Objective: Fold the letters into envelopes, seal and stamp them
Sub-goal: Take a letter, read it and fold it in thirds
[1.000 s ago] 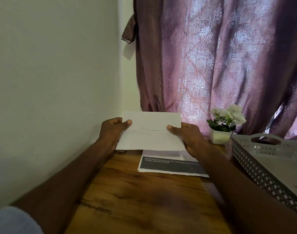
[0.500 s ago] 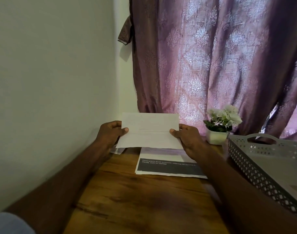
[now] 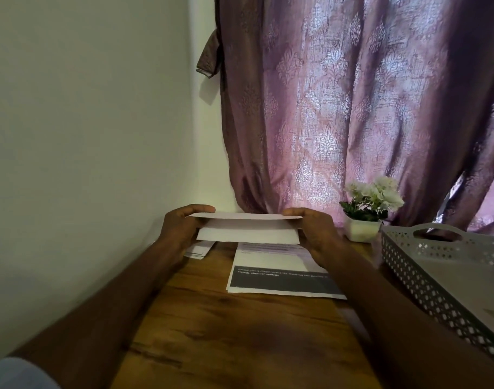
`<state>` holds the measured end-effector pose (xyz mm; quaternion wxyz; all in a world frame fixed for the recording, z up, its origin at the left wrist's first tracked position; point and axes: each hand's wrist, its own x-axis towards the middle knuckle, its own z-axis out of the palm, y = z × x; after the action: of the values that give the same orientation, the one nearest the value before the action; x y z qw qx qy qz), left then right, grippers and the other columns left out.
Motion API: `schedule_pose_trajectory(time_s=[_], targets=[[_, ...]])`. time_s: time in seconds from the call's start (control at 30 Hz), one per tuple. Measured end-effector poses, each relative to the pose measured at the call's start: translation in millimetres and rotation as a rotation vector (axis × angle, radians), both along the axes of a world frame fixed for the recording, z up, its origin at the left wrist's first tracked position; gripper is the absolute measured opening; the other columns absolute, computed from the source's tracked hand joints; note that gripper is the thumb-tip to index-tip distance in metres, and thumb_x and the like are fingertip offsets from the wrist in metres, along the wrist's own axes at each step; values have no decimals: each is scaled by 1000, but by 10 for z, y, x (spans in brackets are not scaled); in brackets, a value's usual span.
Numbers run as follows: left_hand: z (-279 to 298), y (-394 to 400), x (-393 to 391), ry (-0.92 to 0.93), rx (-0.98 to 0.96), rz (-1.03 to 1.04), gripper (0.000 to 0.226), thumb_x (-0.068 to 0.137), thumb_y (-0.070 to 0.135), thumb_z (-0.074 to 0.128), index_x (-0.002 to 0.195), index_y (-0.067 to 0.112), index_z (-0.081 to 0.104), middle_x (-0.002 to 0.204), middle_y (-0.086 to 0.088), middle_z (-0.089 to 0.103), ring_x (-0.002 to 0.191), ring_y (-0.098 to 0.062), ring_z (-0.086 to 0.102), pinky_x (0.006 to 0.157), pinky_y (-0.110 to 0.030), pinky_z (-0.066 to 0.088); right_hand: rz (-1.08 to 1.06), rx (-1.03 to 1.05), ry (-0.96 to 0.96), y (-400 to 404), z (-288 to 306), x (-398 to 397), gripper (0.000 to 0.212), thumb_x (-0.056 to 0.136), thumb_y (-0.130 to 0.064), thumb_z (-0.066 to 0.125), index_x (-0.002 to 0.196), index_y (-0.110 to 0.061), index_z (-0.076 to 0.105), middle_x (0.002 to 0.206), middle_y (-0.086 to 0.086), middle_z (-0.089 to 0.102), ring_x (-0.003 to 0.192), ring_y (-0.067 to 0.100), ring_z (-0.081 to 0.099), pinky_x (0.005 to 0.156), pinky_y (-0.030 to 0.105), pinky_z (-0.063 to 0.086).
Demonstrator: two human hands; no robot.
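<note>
A white folded letter (image 3: 247, 234) is held above the far part of the wooden table, its top panel bent toward me so I see that panel nearly edge-on. My left hand (image 3: 181, 227) grips the letter's left end and my right hand (image 3: 314, 234) grips its right end, thumbs on top. Under the letter a printed sheet with a dark band of text (image 3: 279, 279) lies flat on the table. A small stack of white envelopes (image 3: 198, 251) peeks out by the wall under my left wrist.
A grey perforated tray (image 3: 425, 270) with a handle stands at the right. A small white pot of white flowers (image 3: 365, 211) sits at the back right before a purple curtain. A plain wall bounds the left. The wooden tabletop (image 3: 226, 341) stretches toward me.
The letter's upper panel has folded down toward me, so the sheet that faced me now shows edge-on. Both hands stayed at its ends and sank slightly.
</note>
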<state>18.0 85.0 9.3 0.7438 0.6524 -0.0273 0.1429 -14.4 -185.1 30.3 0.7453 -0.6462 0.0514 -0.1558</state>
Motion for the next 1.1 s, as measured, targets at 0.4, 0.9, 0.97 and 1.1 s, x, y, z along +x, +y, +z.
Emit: schedule_pose_trajectory(time_s=[0.4, 0.9, 0.97, 1.1], targets=[[127, -44, -136, 45, -189, -125, 21, 96, 9, 63, 111, 5, 77, 113, -14, 75, 103, -33, 71, 70, -40, 65, -44, 64, -8, 49, 90, -69, 17, 86, -11, 68, 99, -6, 78, 102, 10, 73, 97, 28, 67, 80, 40, 61], [190, -276, -523, -293, 218, 89, 30, 89, -7, 52, 93, 9, 77, 102, -4, 73, 89, -9, 60, 66, -8, 46, -371, -509, -75, 333, 110, -754, 39, 86, -5, 54, 114, -19, 77, 105, 8, 74, 86, 20, 64, 70, 26, 49], [162, -308, -665, -305, 260, 63, 31, 91, -4, 51, 87, 12, 77, 94, 0, 73, 86, -8, 59, 72, -19, 48, -412, -488, -29, 319, 43, -911, 29, 90, -10, 57, 108, -12, 80, 107, 12, 76, 97, 29, 67, 87, 34, 56], [78, -290, -935, -338, 442, 78, 30, 100, 10, 53, 84, 18, 77, 85, 6, 71, 85, -7, 62, 83, -29, 50, -451, -530, 13, 308, -125, -1229, 23, 90, -13, 61, 99, -8, 81, 101, 13, 76, 94, 27, 66, 82, 32, 53]])
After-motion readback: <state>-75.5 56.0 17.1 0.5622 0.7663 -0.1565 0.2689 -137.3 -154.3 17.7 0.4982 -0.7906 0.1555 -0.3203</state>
